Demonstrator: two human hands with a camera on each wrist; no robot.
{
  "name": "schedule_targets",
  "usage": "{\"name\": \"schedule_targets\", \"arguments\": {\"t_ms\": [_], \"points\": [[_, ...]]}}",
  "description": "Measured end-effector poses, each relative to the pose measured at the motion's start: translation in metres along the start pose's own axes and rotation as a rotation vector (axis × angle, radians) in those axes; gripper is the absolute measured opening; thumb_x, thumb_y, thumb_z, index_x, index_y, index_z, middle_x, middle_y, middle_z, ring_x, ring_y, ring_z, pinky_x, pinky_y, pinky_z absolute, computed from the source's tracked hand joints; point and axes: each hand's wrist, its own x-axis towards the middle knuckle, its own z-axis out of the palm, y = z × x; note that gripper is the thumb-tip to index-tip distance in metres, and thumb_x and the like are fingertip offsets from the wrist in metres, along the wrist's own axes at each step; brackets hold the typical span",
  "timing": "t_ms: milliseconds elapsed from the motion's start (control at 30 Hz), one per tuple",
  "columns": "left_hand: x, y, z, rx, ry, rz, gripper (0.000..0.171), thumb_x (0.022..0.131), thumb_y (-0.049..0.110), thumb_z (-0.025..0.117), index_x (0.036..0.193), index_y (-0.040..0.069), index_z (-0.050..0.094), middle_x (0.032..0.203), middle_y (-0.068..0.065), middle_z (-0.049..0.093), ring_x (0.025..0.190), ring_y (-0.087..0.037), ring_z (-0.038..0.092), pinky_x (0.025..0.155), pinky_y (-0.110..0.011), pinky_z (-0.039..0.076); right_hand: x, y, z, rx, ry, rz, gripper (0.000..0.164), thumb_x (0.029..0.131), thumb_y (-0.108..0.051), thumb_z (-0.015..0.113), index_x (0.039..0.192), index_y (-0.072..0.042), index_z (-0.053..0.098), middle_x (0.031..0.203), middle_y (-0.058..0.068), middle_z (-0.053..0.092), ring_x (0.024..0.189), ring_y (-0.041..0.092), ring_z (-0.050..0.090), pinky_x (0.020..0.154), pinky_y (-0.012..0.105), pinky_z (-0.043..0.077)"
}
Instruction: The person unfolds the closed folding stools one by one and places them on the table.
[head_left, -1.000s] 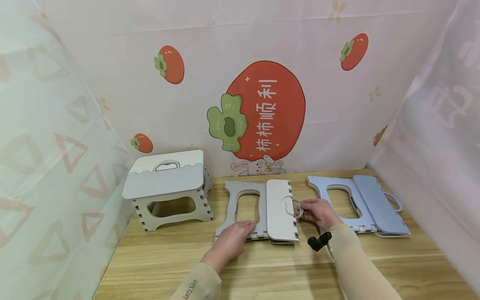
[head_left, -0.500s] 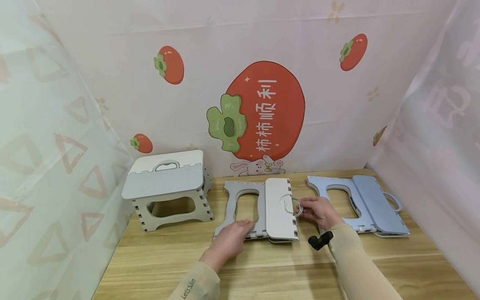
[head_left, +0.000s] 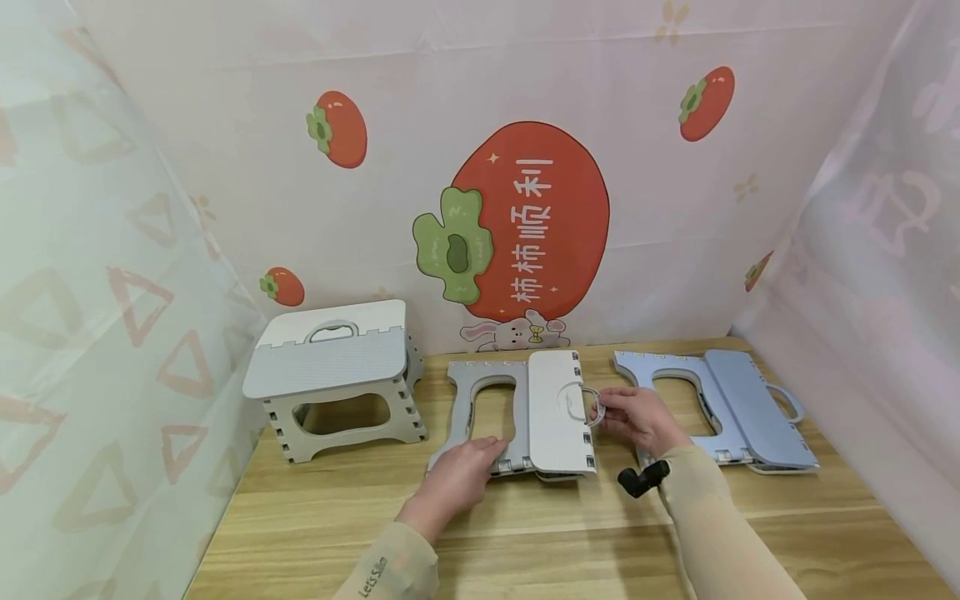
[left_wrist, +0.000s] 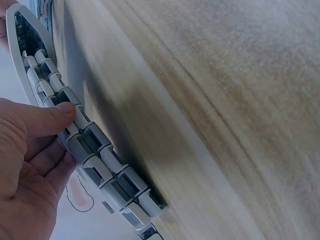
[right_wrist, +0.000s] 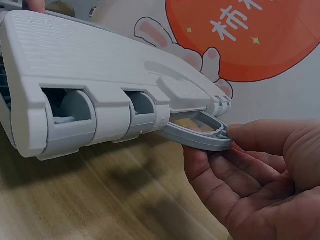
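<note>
Wood table (head_left: 540,554): white stool (head_left: 553,429), folded, is flanked by standing stool (head_left: 330,362) and blue stool (head_left: 759,408). Its near edge (left_wrist: 106,167) is pinched by the left hand (head_left: 457,477), its handle (right_wrist: 197,141) by the right hand (head_left: 642,418) (thumb uppermost). Unfolding seems in hand; next, edge should be steadied, handle pulled.

This looks like a small screened-off booth; the kind of building around it cannot be told. Pale, creased sheets form a back wall (head_left: 652,225), a left wall (head_left: 97,250) and a right wall (head_left: 877,250) around a wood-grain tabletop (head_left: 547,542), with cartoon persimmons (head_left: 562,225) printed behind.
</note>
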Motion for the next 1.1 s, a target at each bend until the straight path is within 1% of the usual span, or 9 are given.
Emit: {"name": "schedule_targets", "arguments": {"t_ms": [200,400,567,767,1000,1100], "points": [[0.000,-0.001,-0.004,-0.004,-0.011,-0.005,0.054,0.090,-0.001,0.071,0.142,0.009,0.061,0.137,-0.010,0.066,0.123,-0.027,0.065,0.101,-0.042,0.055,-0.003,-0.006,0.002,0.011,-0.027,-0.019,0.039,0.104,-0.005,0.058,0.136,0.016,0.049,0.097,0.012,0.075,0.089,0.021,0.075,0.084,0.032,0.062],[-0.001,-0.002,-0.005,-0.009,0.004,-0.006,0.054,0.090,0.000,0.071,0.142,0.009,0.060,0.137,-0.010,0.066,0.122,-0.027,0.065,0.101,-0.042,0.055,-0.005,-0.012,0.004,0.033,-0.037,-0.027,0.042,0.105,-0.006,0.057,0.138,0.016,0.046,0.096,0.010,0.075,0.090,0.022,0.075,0.084,0.032,0.062],[-0.001,-0.003,-0.006,-0.013,0.013,-0.009,0.054,0.090,0.001,0.072,0.142,0.009,0.061,0.137,-0.008,0.066,0.123,-0.026,0.065,0.103,-0.042,0.054,-0.005,-0.015,0.007,0.060,-0.038,-0.032,0.042,0.104,-0.004,0.057,0.139,0.017,0.045,0.095,0.011,0.076,0.089,0.022,0.075,0.083,0.033,0.062],[-0.002,-0.003,-0.009,-0.037,0.016,-0.018,0.055,0.088,0.002,0.074,0.141,0.008,0.061,0.136,-0.009,0.067,0.123,-0.027,0.065,0.104,-0.043,0.053,-0.006,-0.019,0.008,0.073,-0.055,-0.046,0.046,0.104,-0.006,0.058,0.141,0.017,0.042,0.098,0.012,0.075,0.090,0.021,0.075,0.084,0.032,0.062],[-0.002,-0.003,-0.011,-0.055,0.029,-0.013,0.055,0.088,0.002,0.075,0.141,0.007,0.061,0.135,-0.009,0.067,0.122,-0.027,0.065,0.105,-0.043,0.053,-0.008,-0.025,0.009,0.113,-0.086,-0.066,0.039,0.105,-0.007,0.057,0.135,0.016,0.046,0.097,0.011,0.075,0.090,0.021,0.075,0.086,0.032,0.062],[-0.002,-0.003,-0.012,-0.064,0.037,-0.013,0.054,0.088,0.004,0.077,0.140,0.007,0.061,0.135,-0.008,0.067,0.122,-0.027,0.066,0.105,-0.043,0.053,-0.009,-0.028,0.011,0.115,-0.097,-0.076,0.041,0.104,-0.008,0.059,0.135,0.016,0.047,0.098,0.012,0.075,0.091,0.021,0.075,0.086,0.032,0.061]]}}
